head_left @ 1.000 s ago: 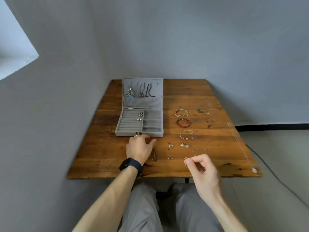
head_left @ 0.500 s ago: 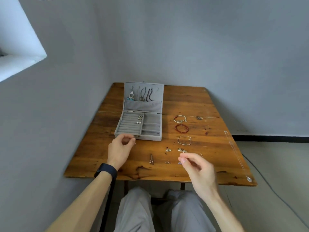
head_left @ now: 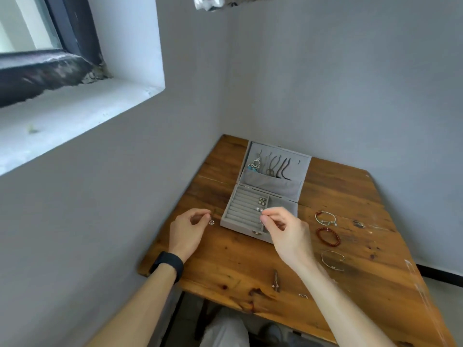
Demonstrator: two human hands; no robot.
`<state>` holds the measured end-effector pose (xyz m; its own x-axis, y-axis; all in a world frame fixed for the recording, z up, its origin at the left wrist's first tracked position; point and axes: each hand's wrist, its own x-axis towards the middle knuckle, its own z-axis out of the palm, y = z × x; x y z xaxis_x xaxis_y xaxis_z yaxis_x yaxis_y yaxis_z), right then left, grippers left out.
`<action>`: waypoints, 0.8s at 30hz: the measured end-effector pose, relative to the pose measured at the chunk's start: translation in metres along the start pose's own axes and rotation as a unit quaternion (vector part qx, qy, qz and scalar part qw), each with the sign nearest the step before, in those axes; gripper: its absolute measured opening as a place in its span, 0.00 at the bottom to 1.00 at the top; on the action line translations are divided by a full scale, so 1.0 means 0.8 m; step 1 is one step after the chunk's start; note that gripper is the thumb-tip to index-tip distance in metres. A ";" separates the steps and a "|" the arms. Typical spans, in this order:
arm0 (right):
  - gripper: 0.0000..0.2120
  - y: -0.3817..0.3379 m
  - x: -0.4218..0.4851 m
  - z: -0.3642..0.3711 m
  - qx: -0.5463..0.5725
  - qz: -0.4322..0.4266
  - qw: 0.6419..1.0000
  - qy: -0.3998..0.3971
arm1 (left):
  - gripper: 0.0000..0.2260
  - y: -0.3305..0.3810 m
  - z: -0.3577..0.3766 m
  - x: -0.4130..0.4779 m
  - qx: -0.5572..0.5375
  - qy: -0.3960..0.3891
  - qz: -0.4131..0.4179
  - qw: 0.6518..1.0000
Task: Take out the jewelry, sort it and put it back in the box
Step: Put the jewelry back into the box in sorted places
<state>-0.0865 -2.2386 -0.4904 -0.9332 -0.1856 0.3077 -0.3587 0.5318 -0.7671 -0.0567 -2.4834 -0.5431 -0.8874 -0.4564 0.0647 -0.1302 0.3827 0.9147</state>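
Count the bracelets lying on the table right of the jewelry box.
3. A silver bracelet lies farthest from the person, a red beaded bracelet just nearer, a thin wire bangle nearest. The right arm may hide more.

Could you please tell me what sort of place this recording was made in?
Probably a plain room in a home: a wooden table sits in a corner of grey walls, beside a deep-silled window, with an open jewelry box on it.

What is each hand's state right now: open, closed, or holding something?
Left hand: pinches a small round silver earring.
Right hand: pinches a tiny silver piece above the grey felt jewelry box.
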 end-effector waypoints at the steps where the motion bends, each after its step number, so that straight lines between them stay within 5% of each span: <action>1: 0.06 0.002 0.012 0.010 -0.016 -0.005 1.000 -0.008 | 0.04 -0.005 -0.001 0.003 0.002 0.007 -0.001 1.000; 10: 0.06 0.020 0.093 0.073 -0.142 -0.024 0.989 -0.039 | 0.06 -0.028 0.004 0.002 0.032 0.032 0.017 0.999; 24: 0.07 0.024 0.171 0.091 -0.267 0.079 0.952 -0.125 | 0.07 -0.030 0.006 0.002 0.040 0.024 0.029 0.998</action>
<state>-0.2224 -2.3139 -0.5045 -0.9745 -0.2236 0.0171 -0.2134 0.9011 -0.3775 -0.0572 -2.4895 -0.5672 -0.8728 -0.4683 0.1373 -0.1157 0.4717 0.8741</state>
